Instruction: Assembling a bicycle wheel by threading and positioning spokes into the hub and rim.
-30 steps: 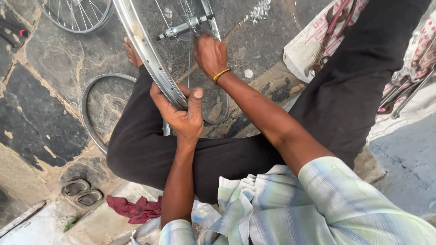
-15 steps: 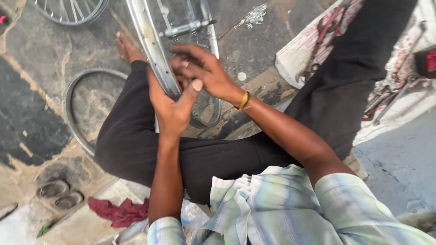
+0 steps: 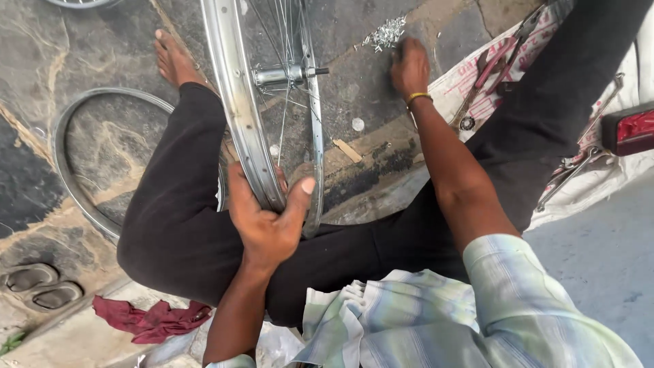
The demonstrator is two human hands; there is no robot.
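I sit on a stone floor with my legs in black trousers folded. A silver bicycle wheel rim (image 3: pixel 235 95) with thin spokes and a hub with its axle (image 3: pixel 283 73) stands upright between my legs. My left hand (image 3: pixel 267 221) grips the rim's near edge, thumb up. My right hand (image 3: pixel 409 65), with a yellow bangle on the wrist, reaches out to a small pile of shiny metal bits (image 3: pixel 385 31) on the floor, fingers down at the pile; whether it holds any I cannot tell.
A bare metal rim (image 3: pixel 68 174) lies flat on the floor at left, under my leg. Sandals (image 3: pixel 41 286) and a red rag (image 3: pixel 146 317) lie near left. Pliers (image 3: pixel 487 68) and other tools rest on a printed sack (image 3: pixel 477 88) at right. A red object (image 3: pixel 630 129) sits far right.
My right hand has left the rim and reached out to the right to the pile of metal bits. My left hand stays on the rim. The view has shifted.
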